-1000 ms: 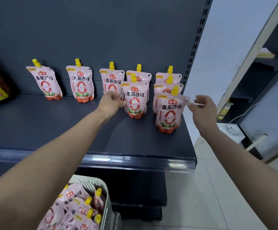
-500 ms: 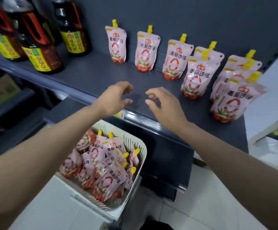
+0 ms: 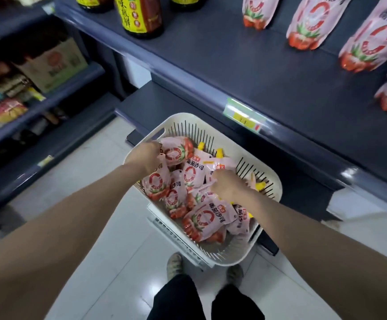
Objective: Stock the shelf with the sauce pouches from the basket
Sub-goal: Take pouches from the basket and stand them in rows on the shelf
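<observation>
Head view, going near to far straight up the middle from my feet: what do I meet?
Shoes → white basket → sauce pouches in the basket → price tag on the shelf edge → dark shelf.

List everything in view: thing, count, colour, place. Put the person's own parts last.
basket: one, cream, slatted, on a low stand in front of the shelf.
pouches in the basket: a jumbled pile, exact count unclear, pink with red print and yellow caps.
pouches on the shelf: four partly in frame, pink and red, standing at upper right.
shelf: one, dark grey, with a green and yellow price tag on its front edge.
bottles: at least three, dark with yellow labels, at the shelf's left end.
cardboard box: one, brown, on the left-hand shelving among blurred packets.
floor: white glossy tiles.
shoes: two, greyish, below the basket.
left hand: in the basket, gripping a pouch.
right hand: in the basket, closed on a pouch.
</observation>
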